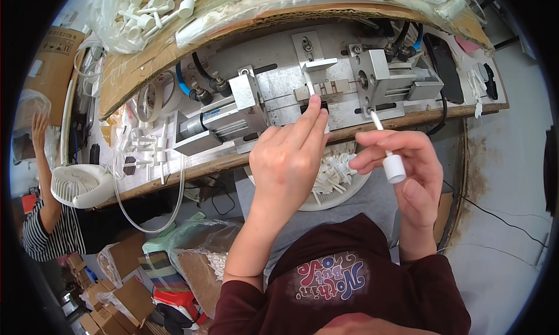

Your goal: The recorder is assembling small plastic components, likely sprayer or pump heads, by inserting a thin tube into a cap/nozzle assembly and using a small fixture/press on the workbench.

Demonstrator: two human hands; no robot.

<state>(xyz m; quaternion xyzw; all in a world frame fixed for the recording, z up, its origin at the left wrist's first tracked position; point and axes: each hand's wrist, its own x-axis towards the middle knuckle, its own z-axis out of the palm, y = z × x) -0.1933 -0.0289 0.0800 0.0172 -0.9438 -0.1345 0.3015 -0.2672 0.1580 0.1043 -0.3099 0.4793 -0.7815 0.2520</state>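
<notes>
My left hand (285, 160) reaches over the metal fixture at the bench's middle, index and middle fingers stretched along a white stick (309, 81) lying in it. Its thumb is hidden below. A bit of white shows under the fingertips. My right hand (416, 166), palm turned up, holds a white capped applicator stick (395, 168) between its fingers, thumb standing apart. The thin stem points up toward the right metal clamp block (375, 73), its tip close to the block's lower edge. Left of the fixture sits another metal cylinder unit (224, 116).
Below the bench edge, a round white tub (326, 204) holds many white pieces. Cardboard (137, 67) with a bag of white capped sticks overhangs the back. A small white fan (81, 186), tubing and a black phone (443, 67) lie around. Another person's arm (43, 154) shows at left.
</notes>
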